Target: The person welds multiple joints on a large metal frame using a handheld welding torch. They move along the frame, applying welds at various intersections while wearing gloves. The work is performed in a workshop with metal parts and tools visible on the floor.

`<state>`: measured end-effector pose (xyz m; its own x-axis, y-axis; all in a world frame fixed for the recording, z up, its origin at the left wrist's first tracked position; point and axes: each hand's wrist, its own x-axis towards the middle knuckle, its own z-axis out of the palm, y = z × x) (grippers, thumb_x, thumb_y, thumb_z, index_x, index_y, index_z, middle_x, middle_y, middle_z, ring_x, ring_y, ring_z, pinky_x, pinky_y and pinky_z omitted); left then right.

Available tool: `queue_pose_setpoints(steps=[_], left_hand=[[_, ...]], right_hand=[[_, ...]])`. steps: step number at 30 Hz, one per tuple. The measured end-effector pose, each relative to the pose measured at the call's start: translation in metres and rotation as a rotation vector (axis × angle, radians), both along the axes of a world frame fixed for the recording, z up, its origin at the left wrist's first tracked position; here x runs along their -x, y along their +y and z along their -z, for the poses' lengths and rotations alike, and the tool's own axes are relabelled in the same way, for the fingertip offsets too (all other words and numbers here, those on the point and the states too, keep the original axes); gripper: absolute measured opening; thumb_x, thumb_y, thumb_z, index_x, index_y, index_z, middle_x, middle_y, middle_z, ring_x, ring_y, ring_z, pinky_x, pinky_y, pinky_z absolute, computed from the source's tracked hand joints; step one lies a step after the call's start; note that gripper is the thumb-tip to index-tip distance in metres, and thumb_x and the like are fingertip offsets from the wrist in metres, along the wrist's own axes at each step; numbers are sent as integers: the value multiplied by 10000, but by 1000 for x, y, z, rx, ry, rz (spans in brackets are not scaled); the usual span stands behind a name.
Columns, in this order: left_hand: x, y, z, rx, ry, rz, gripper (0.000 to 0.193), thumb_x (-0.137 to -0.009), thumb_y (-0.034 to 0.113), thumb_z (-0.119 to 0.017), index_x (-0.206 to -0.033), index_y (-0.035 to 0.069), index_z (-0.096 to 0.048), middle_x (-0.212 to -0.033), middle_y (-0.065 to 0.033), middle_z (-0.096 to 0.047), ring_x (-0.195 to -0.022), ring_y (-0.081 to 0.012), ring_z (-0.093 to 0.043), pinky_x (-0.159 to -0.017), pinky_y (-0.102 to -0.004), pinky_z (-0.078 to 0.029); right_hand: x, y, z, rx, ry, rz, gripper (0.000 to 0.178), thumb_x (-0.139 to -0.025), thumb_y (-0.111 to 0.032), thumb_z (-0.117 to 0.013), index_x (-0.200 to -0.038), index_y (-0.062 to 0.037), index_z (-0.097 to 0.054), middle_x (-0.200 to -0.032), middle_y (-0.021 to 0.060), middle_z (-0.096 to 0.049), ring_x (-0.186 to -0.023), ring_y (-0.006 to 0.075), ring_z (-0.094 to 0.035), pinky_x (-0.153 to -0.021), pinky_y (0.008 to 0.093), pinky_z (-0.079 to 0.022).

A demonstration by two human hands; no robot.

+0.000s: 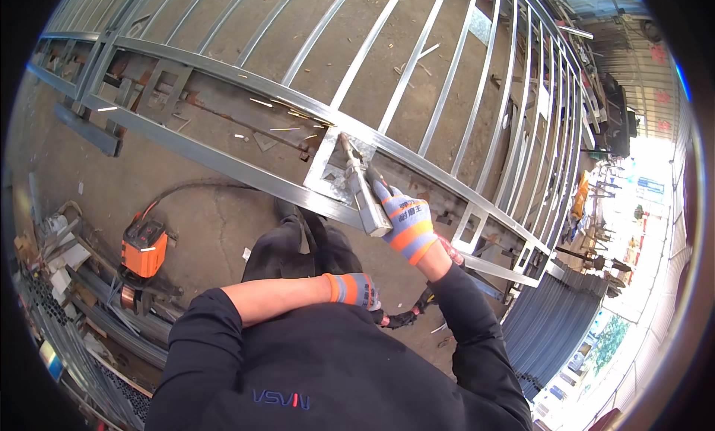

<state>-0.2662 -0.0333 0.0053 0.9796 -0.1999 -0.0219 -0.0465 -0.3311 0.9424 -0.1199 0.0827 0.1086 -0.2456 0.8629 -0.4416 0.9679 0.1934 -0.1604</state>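
Observation:
My right hand (406, 219), in a grey and orange work glove, is closed around a grey welding gun (363, 196) with a boxy body and a narrow nozzle. The nozzle tip points away from me and meets the silvery metal frame (246, 79) near a small square plate (335, 176) set between two rails. Across my lap lies my left hand (351, 290) in a matching glove. Its fingers are mostly hidden, so its grip does not show. Just beyond it runs a dark cable with red parts (402, 319).
An orange machine (144, 248) with a copper wire spool stands on the floor at left, a hose leading from it. Metal tubes (104, 319) are piled at lower left. More dark tubing (555, 319) is stacked at right. Small thin scraps (298, 114) lie beside the frame.

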Motion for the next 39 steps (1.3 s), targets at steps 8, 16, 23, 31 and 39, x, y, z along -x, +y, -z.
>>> queue_pose_setpoints(steps=[8,16,23,31,39], left_hand=[[-22,-13,16,-98,-168,0,169,-946,250,-581,-920,90,-627,-830,-120,-661,-781,-342,-690,-637,-449,-529],[-23,5,-6,-45,-60,43,593,-1011,604,-515,-946,59,-738,-843,-184,-688,-802,-411,-644,-699,-465,-495],[-19,11,-15,28,0,85,688,-1012,675,-466,-881,31,-668,-849,-194,-663,-798,-397,-652,-703,-469,-521],[-18,10,-19,14,30,50,592,-1005,612,-516,-990,73,-759,-850,-170,-706,-810,-401,-656,-730,-443,-510],[-15,20,-34,3,37,88,569,-1016,586,-518,-1000,67,-752,-876,-176,-703,-830,-397,-666,-729,-441,-515]], right_hand=[[-32,-36,-3,-10,-19,4,772,-795,-266,-785,-1484,-128,-467,-1145,199,-719,-919,340,-747,-734,436,-596],[-34,-35,0,-15,-28,77,710,-796,-225,-765,-1448,-126,-502,-1042,177,-730,-886,338,-746,-718,437,-587],[-30,-41,0,-40,-35,103,733,-787,-219,-770,-1456,-129,-485,-1027,172,-725,-878,346,-747,-713,435,-589],[-28,-39,0,-10,-55,124,716,-805,-248,-763,-1453,-132,-481,-1067,204,-713,-888,365,-748,-720,444,-593],[-30,-36,2,22,-59,123,714,-811,-242,-760,-1456,-123,-476,-1051,195,-717,-881,356,-746,-702,440,-593]])
